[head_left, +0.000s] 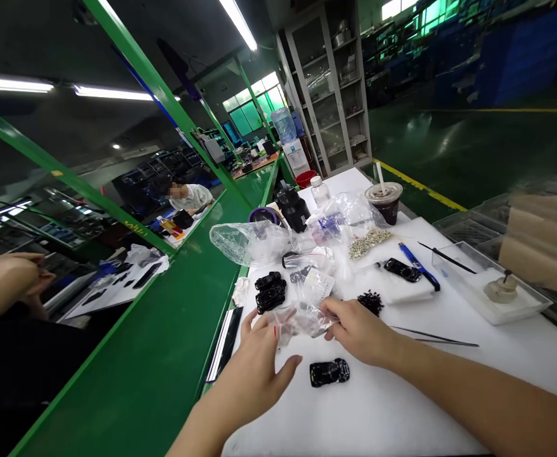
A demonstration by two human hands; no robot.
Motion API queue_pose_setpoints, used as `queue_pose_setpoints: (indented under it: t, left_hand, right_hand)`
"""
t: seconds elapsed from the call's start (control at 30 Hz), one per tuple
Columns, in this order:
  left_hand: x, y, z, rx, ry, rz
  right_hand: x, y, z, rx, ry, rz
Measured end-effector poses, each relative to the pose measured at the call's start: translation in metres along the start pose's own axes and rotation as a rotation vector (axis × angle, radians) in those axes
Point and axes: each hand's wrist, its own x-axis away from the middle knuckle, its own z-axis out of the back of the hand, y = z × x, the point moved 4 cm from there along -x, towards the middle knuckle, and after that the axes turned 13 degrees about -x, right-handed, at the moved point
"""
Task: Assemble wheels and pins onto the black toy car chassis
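Over the white table mat (383,406), my right hand (357,327) pinches the right end of a clear plastic zip bag (301,320). My left hand (256,365) rests against the bag's left side, its thumb spread away and its fingertips partly hidden. In front of the bag lies a small black model car (329,372). Beyond my left fingers are a few more black model cars (271,292). A heap of tiny black parts (371,303) sits just past my right hand, and tweezers (442,339) lie beside my right forearm.
Farther back are small beige parts (368,242), another black model car (402,270), a blue pen-like tool (418,266), an iced drink cup (383,200), and a black bottle (293,208). A clear tray (492,282) stands right. Green bench (164,336) runs left; people sit beyond.
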Motion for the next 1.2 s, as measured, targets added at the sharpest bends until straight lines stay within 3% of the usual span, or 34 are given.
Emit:
queue_pose_setpoints:
  t: [0.1,0.27,0.43,0.53,0.77,1.0,1.2]
  left_hand:
    - [-0.007,0.001,-0.005,-0.004,-0.048,0.008]
    - [-0.010,-0.002,-0.008,0.190,-0.188,-0.020]
    - [-0.019,-0.005,-0.009,0.350,-0.225,-0.030]
    - [-0.029,-0.004,-0.007,0.356,-0.179,-0.033]
    - [-0.032,-0.022,0.016,0.439,0.097,-0.034]
    - [-0.026,-0.015,0.040,0.267,0.046,-0.174]
    - [-0.034,0.006,0.035,0.270,-0.066,-0.203]
  right_hand:
    - [-0.002,0.000,0.000,-0.002,-0.004,0.015]
    - [-0.006,-0.003,-0.002,0.030,-0.051,0.093]
    - [-0.007,0.002,0.005,-0.025,-0.019,0.000]
    - [-0.009,0.005,0.009,-0.079,-0.007,-0.052]
    - [-0.012,0.014,0.011,-0.024,0.046,-0.095]
    - [-0.003,-0.001,0.002,0.104,0.051,0.097]
    - [-0.003,-0.012,0.000,0.107,0.070,0.215]
